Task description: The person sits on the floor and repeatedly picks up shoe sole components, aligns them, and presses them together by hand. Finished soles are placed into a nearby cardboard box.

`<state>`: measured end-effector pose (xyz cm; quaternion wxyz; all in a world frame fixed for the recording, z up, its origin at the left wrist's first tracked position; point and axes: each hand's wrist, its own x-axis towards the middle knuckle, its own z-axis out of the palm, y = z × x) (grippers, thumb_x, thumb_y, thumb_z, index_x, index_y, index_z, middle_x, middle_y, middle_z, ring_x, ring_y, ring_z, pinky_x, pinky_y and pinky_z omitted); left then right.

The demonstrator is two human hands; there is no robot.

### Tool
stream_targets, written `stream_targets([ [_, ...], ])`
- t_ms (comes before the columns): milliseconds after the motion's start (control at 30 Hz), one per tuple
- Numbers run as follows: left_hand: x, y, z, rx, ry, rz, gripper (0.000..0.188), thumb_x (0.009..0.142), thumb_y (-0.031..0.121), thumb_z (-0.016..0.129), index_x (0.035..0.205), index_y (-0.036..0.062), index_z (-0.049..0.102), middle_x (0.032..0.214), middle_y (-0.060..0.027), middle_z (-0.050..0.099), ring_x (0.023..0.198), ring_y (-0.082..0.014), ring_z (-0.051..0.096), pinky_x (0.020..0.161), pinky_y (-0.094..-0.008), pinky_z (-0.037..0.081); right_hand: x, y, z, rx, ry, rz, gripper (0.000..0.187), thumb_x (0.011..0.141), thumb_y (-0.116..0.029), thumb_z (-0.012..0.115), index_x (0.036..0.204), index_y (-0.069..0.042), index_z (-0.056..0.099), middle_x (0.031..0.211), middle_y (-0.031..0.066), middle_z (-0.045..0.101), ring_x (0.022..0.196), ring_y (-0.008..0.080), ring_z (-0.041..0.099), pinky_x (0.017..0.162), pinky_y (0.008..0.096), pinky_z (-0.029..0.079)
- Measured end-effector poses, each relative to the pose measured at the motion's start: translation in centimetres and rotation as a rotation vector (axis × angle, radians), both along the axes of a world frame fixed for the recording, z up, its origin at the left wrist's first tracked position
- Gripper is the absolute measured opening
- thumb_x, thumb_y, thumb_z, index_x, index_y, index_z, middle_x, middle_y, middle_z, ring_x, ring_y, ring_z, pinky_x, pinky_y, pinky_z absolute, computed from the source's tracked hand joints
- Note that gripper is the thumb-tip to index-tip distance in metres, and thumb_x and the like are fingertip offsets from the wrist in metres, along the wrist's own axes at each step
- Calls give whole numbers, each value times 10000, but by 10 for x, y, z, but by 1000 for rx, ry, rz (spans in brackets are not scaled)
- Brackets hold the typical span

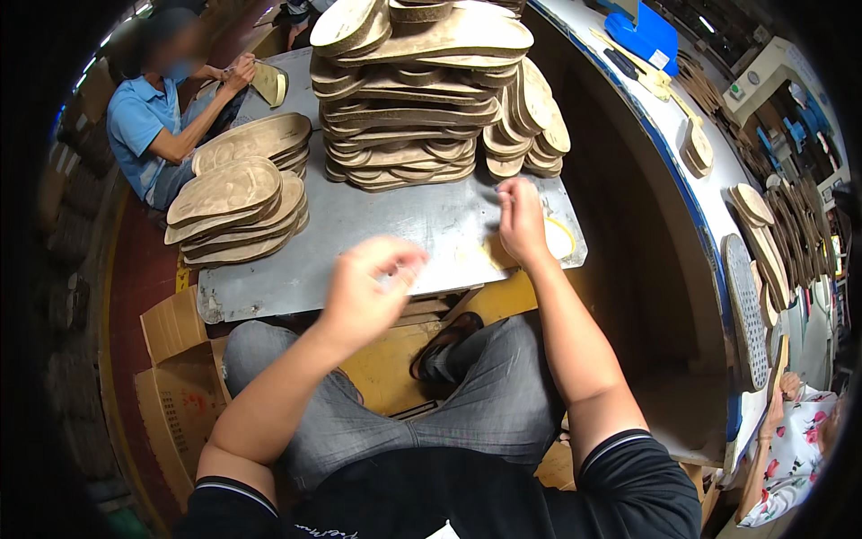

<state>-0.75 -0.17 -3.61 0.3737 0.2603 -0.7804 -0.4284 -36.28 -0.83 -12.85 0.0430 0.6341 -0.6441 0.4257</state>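
My left hand (370, 286) hovers over the near edge of the grey metal table (386, 216). Its fingers are bent and smeared by motion, so whether they hold anything cannot be told. Over the table's right part, my right hand (523, 223) is closed, thumb and fingers together; what is in them is too small to make out. Beside it lies a round yellow-rimmed thing (567, 241), partly covered by the hand. Beyond my hands rises a tall stack of brown footbed-shaped shoe soles (409, 117), with a smaller bundle of soles (530, 117) against its right side.
Another pile of soles (229, 202) sits at the table's left. A person in a blue shirt (144, 126) works across on that side. Right of me runs a white-topped bench (669, 135) with more soles (759, 242). An open cardboard box (175, 386) stands by my left knee.
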Motion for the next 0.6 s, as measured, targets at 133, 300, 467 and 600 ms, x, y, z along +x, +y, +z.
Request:
stream_targets([
  [133,-4,-13,-23,-566,-535,-334,333,1031,325,872,1228,57,871,1241,-113,860,1166,-310,801,1029,-470,620,11,34,44,-416,-280,-164,78,1188,-25,594,1241,-27,651,1111,159,764,1119,338,747,1016,446,584],
  [300,9,-42,-40,-383,-434,-159,380,1025,334,876,1269,43,863,1271,-131,862,1188,-369,800,1045,-492,632,-56,84,32,157,38,-737,396,1090,-239,828,1362,-8,659,1164,191,800,1199,420,753,1044,543,607],
  [467,17,-45,-40,-327,-443,-145,366,1047,338,854,1268,47,869,1220,-156,861,1132,-388,813,1004,-502,651,-95,97,-16,570,-123,-771,550,1002,-379,925,1346,19,764,1314,270,813,1226,441,802,1061,516,637],
  [600,16,-39,-40,-342,-436,-97,364,1040,338,862,1262,50,873,1213,-147,862,1119,-382,815,1000,-498,653,-81,78,0,619,-167,-727,274,1018,-295,872,1136,-49,853,1147,228,868,1122,449,833,977,534,650],
])
